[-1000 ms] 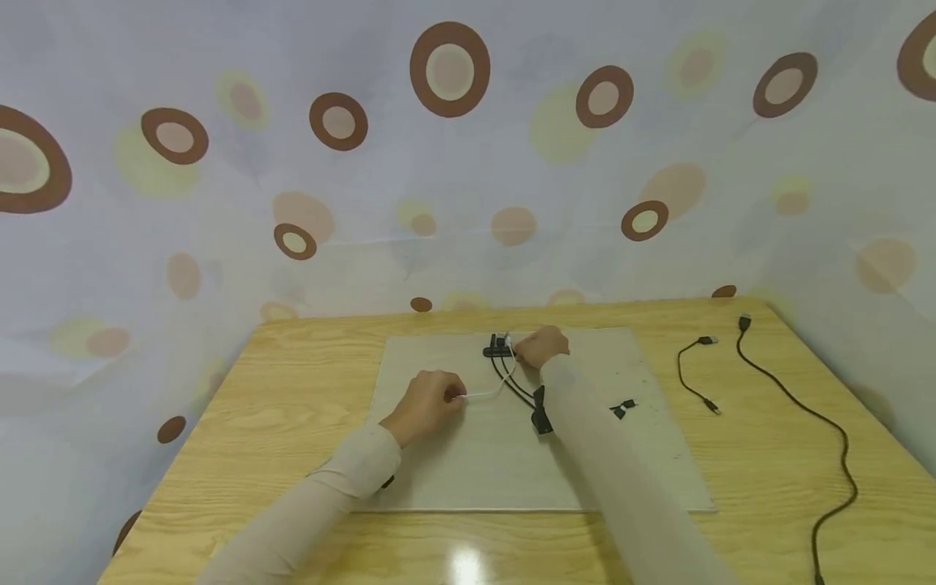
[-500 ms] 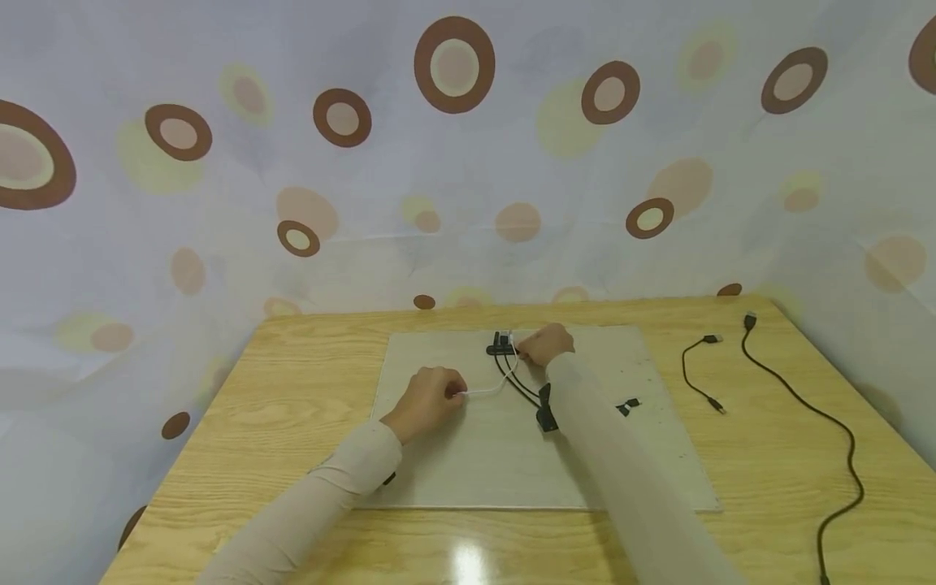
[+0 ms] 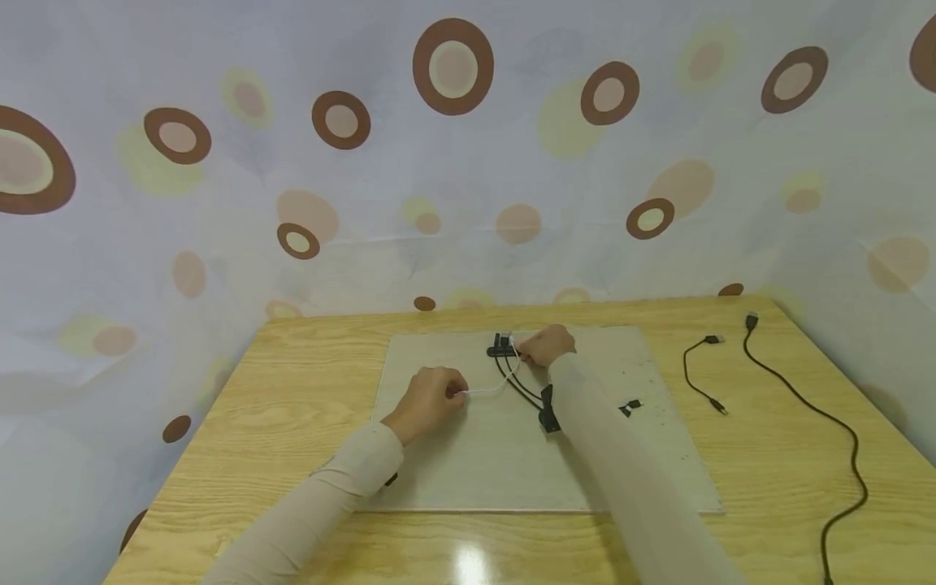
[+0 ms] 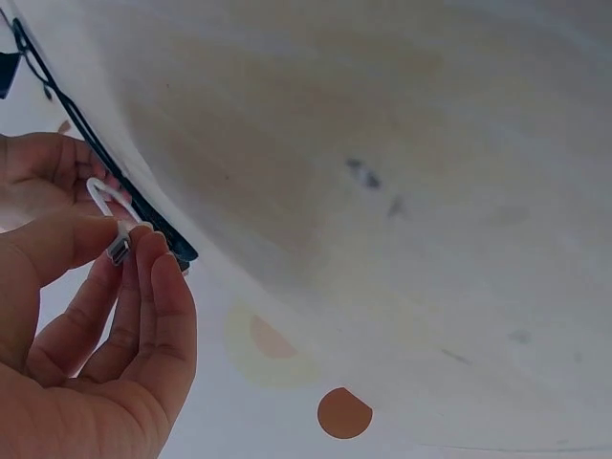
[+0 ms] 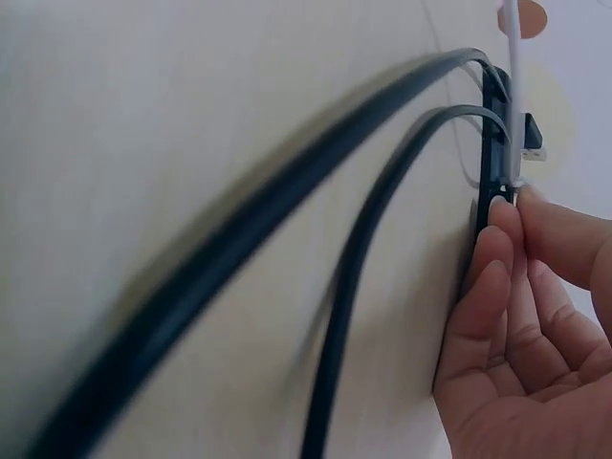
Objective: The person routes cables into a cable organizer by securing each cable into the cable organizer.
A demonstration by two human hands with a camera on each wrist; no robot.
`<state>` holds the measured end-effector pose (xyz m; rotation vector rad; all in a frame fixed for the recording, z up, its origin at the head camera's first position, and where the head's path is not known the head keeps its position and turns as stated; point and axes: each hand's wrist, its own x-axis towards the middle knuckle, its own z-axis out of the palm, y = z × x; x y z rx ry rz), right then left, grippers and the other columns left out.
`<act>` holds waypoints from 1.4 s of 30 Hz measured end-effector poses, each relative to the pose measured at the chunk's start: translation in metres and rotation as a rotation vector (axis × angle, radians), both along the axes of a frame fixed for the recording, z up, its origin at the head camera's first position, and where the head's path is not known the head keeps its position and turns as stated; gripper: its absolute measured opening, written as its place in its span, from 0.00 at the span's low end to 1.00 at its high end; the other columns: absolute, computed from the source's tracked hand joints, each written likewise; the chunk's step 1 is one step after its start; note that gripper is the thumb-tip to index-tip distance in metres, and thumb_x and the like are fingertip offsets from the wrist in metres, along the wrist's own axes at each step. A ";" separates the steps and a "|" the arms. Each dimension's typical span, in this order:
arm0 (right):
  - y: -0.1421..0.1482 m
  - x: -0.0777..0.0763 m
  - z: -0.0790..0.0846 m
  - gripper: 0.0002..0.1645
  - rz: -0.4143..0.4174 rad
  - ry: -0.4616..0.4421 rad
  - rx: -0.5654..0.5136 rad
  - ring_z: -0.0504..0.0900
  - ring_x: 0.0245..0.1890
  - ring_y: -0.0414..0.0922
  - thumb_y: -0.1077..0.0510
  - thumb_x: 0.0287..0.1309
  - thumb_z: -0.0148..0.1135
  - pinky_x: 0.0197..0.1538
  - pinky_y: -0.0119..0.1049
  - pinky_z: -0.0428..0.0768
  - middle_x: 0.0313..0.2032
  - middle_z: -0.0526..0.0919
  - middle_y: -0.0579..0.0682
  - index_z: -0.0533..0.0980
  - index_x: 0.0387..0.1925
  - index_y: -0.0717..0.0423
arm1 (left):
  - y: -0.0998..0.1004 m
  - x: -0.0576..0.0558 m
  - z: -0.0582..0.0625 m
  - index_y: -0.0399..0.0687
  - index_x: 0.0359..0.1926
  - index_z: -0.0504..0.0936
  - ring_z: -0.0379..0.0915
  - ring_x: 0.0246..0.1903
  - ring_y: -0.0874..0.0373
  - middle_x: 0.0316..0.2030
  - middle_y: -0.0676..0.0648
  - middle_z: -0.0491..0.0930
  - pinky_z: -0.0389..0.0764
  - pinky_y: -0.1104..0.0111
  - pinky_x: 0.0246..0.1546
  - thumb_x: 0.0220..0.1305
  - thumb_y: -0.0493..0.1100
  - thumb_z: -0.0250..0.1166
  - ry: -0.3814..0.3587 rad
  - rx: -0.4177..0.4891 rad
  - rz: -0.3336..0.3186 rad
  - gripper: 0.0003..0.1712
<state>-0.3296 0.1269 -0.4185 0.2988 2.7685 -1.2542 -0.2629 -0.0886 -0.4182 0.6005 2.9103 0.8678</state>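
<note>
My left hand (image 3: 431,402) pinches the end of a thin white cable (image 3: 483,392) between thumb and fingertips, over the left half of a pale board (image 3: 468,463). In the left wrist view, a small metal-tipped plug (image 4: 119,251) sticks out of that pinch. Near the board's far edge lies a black cable holder (image 3: 498,352). Two black cables (image 5: 349,258) and the white cable run through its slots. My right hand (image 3: 547,346) holds the holder's right end between thumb and forefinger, right beside the white cable. The right forearm covers part of the black cables.
On the wooden table (image 3: 307,406), right of the board, lie a short black USB cable (image 3: 691,374) and a long black cable (image 3: 819,417). Black cable ends (image 3: 630,408) show past the right sleeve. A dotted curtain (image 3: 453,179) stands behind the table.
The head view has shifted slightly. Both hands keep their places, the left on the white cable's end and the right at the cable holder.
</note>
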 end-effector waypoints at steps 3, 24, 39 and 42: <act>-0.001 0.002 0.001 0.15 0.001 -0.005 -0.007 0.78 0.23 0.42 0.53 0.59 0.64 0.29 0.33 0.76 0.24 0.86 0.51 0.86 0.30 0.62 | 0.000 0.001 0.000 0.41 0.37 0.85 0.78 0.34 0.57 0.34 0.46 0.84 0.80 0.65 0.38 0.60 0.35 0.64 -0.002 0.001 0.007 0.05; -0.007 0.000 -0.003 0.16 -0.040 0.016 0.063 0.82 0.32 0.51 0.52 0.57 0.66 0.35 0.40 0.80 0.27 0.86 0.55 0.85 0.27 0.63 | 0.000 0.002 0.001 0.40 0.36 0.85 0.77 0.34 0.58 0.33 0.46 0.84 0.79 0.65 0.38 0.60 0.34 0.64 0.003 0.009 0.016 0.05; -0.014 -0.006 -0.004 0.19 -0.052 0.017 0.131 0.83 0.39 0.56 0.52 0.56 0.65 0.44 0.49 0.81 0.36 0.85 0.62 0.82 0.32 0.67 | 0.000 0.000 0.000 0.40 0.36 0.85 0.77 0.33 0.58 0.33 0.46 0.84 0.79 0.66 0.37 0.59 0.33 0.64 0.015 0.004 0.001 0.05; -0.014 -0.006 -0.004 0.22 -0.050 0.022 0.132 0.82 0.44 0.59 0.52 0.56 0.66 0.47 0.50 0.81 0.41 0.83 0.65 0.81 0.38 0.70 | 0.000 0.000 -0.001 0.40 0.37 0.85 0.78 0.34 0.58 0.34 0.46 0.84 0.80 0.66 0.37 0.60 0.33 0.64 0.008 -0.001 0.010 0.05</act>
